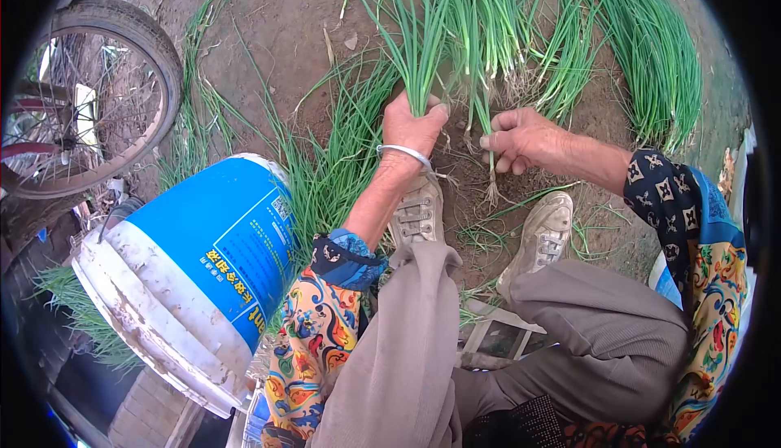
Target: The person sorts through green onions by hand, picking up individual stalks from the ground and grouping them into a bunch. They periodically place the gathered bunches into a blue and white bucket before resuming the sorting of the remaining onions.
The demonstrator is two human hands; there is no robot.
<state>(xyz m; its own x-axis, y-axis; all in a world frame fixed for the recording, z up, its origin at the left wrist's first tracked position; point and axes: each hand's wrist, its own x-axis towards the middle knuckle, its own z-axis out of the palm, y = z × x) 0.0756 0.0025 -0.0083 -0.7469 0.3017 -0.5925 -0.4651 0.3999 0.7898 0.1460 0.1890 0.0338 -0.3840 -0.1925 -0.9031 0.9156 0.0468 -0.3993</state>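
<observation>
My left hand [413, 129], with a silver bangle at the wrist, is closed round a bunch of green onions [419, 65] whose leaves point away from me. To its right, my right hand [521, 140] pinches a thin green onion stalk [486, 122] between thumb and fingers, its roots hanging below. Just beyond both hands lies a pile of green onions [484, 21] with white stems and muddy roots. More loose green leaves [350, 122] are spread on the soil to the left of my left hand.
A blue and white bucket [215, 236] stands at the left, with a bicycle wheel [154, 82] behind it. A large green onion bundle [651, 49] lies at the far right. My shoes [541, 236] rest on the soil below my hands.
</observation>
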